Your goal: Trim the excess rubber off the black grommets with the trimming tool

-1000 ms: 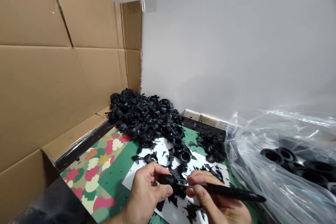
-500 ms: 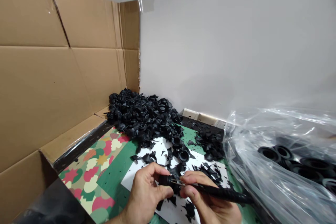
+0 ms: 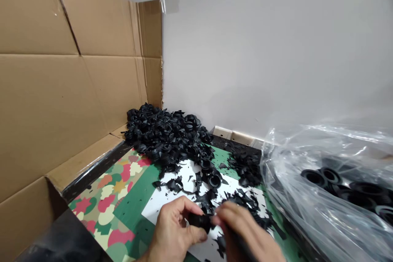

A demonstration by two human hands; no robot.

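Note:
My left hand [image 3: 175, 229] pinches a small black rubber part [image 3: 199, 222] between thumb and fingers, above the white sheet [image 3: 155, 204]. Close beside it on the right is my right hand [image 3: 245, 229], blurred by motion, with its fingers wrapped round a slim black-handled tool [image 3: 242, 247]. The tool's thin metal end is hidden now, near the rubber part. Black rubber scraps [image 3: 221, 245] lie on the sheet under my hands. A black ring [image 3: 214, 180] rests just beyond them.
A large heap of black rubber trimmings [image 3: 172, 135] fills the back left corner by the cardboard wall [image 3: 107, 86]. A smaller scrap pile [image 3: 245, 168] sits to its right. At right, a clear plastic bag [image 3: 285, 188] holds several black rubber rings [image 3: 331, 175].
The tool's handle has swung from pointing right to pointing down toward me, and my right hand has turned with it. My left hand keeps its pinch on the rubber part, which has tilted slightly.

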